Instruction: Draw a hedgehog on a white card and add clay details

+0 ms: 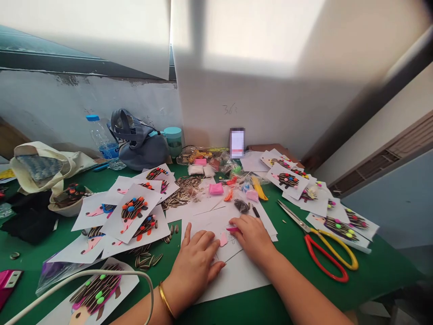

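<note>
Pink piece [223, 239]: lies on the white paper [243, 275], just beside the left fingertips; clock directions are read from it, 12 being the far side
Left hand: at 8 o'clock, palm down on the paper with fingers spread, gripping nothing that shows; a gold bangle [165, 300] circles its wrist
Right hand [253, 237]: at 3 o'clock, low over the paper, thumb and fingertips pinching a magenta sliver [232, 229]
Pink packet [216, 188]: at 12 o'clock, past the hands
Black lump [241, 206]: at 1 o'clock, with a dark pen [255, 211] near it toward 2
Yellow curved object [259, 188]: between 1 and 2 o'clock
Striped seeds [186, 185]: heaped between 10 and 11 o'clock
Scissors [324, 246]: at 3 o'clock on the green surface [250, 309], blades parted, one handle loop red, one yellow
Left cards [150, 198]: overlapping between 9 and 10 o'clock, bearing hedgehogs with seed spines and bright dots
Near card [126, 282]: at 8 o'clock, similar, crossed by a white cable [84, 273]
Right cards [318, 207]: overlapping between 2 and 3 o'clock
Phone [237, 143]: far back near 12 o'clock, upright, screen blurred
Blue-grey bag [144, 146]: far back between 10 and 11 o'clock, between a bottle [101, 135] and a teal-lidded jar [173, 141]
</note>
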Demonstrator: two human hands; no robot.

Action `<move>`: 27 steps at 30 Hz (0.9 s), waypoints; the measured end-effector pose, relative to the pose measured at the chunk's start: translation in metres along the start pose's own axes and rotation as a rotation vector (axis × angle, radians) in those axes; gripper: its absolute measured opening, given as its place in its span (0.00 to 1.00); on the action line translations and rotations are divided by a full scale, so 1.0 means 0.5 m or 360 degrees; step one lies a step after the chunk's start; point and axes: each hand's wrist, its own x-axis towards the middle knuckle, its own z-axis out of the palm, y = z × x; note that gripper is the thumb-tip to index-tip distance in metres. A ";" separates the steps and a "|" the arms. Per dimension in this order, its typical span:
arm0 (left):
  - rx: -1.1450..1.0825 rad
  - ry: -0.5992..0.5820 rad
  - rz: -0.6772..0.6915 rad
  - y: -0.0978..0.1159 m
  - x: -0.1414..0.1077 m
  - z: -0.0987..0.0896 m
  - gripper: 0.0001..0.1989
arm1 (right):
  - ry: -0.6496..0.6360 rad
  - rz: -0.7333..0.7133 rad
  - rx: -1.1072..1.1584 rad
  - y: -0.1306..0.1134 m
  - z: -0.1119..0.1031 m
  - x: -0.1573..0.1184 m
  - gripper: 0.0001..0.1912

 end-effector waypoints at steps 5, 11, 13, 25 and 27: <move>-0.0042 0.0089 0.0159 -0.004 -0.009 0.026 0.22 | -0.0014 0.0013 -0.0093 -0.006 0.004 0.005 0.11; -0.0120 0.0158 0.0211 0.005 -0.014 0.034 0.22 | -0.0092 -0.0110 0.0021 -0.021 0.012 0.029 0.15; -0.0123 0.0120 0.0233 0.010 -0.014 0.026 0.22 | -0.0102 -0.0189 0.0147 -0.023 0.014 0.035 0.18; 0.0015 0.0044 0.0301 0.010 -0.012 0.017 0.19 | 0.0160 -0.0120 0.0252 0.007 -0.004 -0.013 0.26; 0.0012 0.0042 0.0274 0.015 -0.011 0.014 0.18 | 0.0132 -0.0175 0.0262 0.000 0.001 -0.012 0.28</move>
